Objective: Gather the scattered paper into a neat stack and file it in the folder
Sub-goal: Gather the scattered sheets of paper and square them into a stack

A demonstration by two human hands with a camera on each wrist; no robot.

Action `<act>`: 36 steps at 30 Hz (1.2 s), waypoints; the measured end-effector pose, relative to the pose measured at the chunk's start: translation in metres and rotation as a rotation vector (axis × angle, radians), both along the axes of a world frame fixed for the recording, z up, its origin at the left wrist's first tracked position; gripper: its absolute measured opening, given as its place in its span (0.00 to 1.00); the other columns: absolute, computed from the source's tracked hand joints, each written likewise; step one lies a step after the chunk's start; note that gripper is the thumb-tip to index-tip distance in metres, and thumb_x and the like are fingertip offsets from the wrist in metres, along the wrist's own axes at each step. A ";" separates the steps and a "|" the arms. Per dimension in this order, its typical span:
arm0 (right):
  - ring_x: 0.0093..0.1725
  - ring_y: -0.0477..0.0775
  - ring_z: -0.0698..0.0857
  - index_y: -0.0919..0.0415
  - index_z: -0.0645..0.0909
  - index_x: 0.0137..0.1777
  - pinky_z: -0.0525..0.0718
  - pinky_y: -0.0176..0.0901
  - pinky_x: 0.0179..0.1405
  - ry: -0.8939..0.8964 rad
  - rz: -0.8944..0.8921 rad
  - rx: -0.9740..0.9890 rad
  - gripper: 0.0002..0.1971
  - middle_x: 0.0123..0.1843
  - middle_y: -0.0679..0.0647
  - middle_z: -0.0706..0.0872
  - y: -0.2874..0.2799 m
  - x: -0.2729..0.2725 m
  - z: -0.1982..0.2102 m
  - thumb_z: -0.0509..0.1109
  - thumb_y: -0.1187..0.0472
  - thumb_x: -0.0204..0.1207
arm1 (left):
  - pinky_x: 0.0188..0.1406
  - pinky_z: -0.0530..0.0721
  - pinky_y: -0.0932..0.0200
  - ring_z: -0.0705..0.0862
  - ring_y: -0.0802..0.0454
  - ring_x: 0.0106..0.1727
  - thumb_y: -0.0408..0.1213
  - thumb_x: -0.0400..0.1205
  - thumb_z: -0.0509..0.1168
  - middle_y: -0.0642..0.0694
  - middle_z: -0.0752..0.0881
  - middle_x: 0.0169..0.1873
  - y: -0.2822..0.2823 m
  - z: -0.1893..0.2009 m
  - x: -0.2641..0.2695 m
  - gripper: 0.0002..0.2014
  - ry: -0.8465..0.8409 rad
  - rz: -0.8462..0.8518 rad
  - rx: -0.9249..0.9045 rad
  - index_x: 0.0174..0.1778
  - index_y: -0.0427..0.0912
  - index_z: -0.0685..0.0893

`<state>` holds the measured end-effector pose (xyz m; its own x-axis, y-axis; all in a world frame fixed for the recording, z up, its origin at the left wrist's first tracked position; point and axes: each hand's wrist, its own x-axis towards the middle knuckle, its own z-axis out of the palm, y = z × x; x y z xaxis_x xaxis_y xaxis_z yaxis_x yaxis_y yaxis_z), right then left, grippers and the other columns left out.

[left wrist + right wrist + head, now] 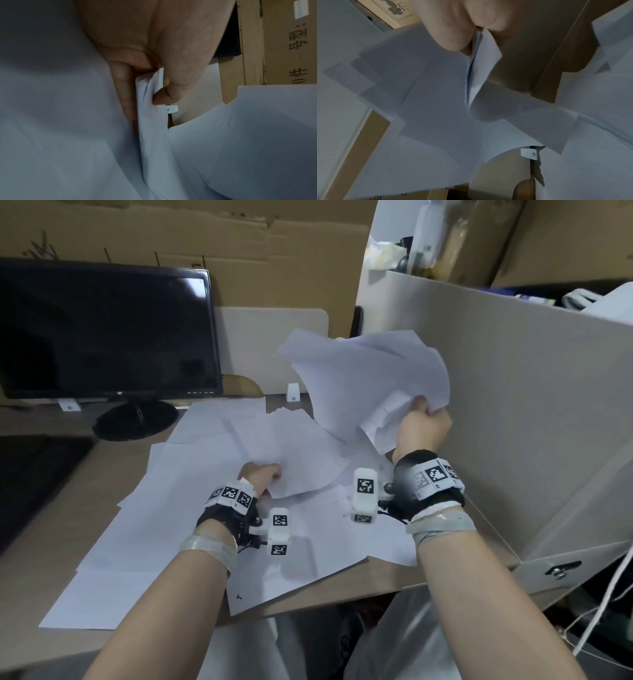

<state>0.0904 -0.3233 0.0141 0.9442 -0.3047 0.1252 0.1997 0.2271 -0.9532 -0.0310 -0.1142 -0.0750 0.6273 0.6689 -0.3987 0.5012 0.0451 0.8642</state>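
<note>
Two hands at work, both closed on paper. Right hand [423, 428]: raised above the desk near the grey partition [534, 392], thumb and fingers [447, 33] pinching the lower edges of a bunch [363, 381] of several white sheets; the bunch fans up and to the left, corners uneven, sheets curling and not aligned. Left hand [262, 475]: low over the desk, thumb [164, 97] pressed against the fingers with the edge of a few sheets [301, 453] caught between them; these sheets lift slightly off the pile and bow upward toward the right. Both wrists carry black straps with white marker blocks. Loose sheets [144, 542]: many, white, spread over the desk [51, 522] in overlapping layers at mixed angles, reaching from near the front edge back toward the monitor stand; one near the front edge bears a small dark mark. Monitor [106, 330]: black, screen dark, standing at the back left of the desk, its round base just beside the far corner of the spread. Low white divider [274, 337]: behind the paper, with two small white clips at its foot. Cardboard [205, 237]: large brown panels stand behind the monitor and divider. Partition: tall, along the right side of the desk, with bottles and other clutter visible over its top edge. Folder: cannot tell which item, if any, it is.
</note>
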 end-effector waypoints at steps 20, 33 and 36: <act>0.54 0.62 0.86 0.66 0.79 0.62 0.85 0.52 0.57 0.208 0.141 -0.049 0.13 0.55 0.58 0.86 0.062 -0.009 -0.022 0.62 0.63 0.80 | 0.53 0.88 0.44 0.88 0.38 0.48 0.63 0.83 0.55 0.38 0.90 0.45 0.000 0.002 -0.013 0.28 -0.308 0.073 -0.415 0.54 0.40 0.85; 0.42 0.57 0.83 0.70 0.84 0.50 0.83 0.49 0.42 0.442 0.425 -0.158 0.08 0.42 0.57 0.85 0.061 -0.017 -0.093 0.65 0.73 0.74 | 0.56 0.84 0.33 0.89 0.38 0.51 0.76 0.73 0.54 0.41 0.92 0.49 0.002 0.003 -0.016 0.34 -0.467 0.233 -0.573 0.54 0.51 0.86; 0.39 0.54 0.79 0.75 0.82 0.51 0.77 0.40 0.32 0.471 0.468 -0.193 0.07 0.41 0.58 0.81 0.055 -0.012 -0.097 0.66 0.72 0.76 | 0.49 0.87 0.35 0.89 0.36 0.45 0.51 0.75 0.67 0.36 0.90 0.49 0.018 -0.015 -0.008 0.19 -0.426 0.313 -0.394 0.56 0.43 0.83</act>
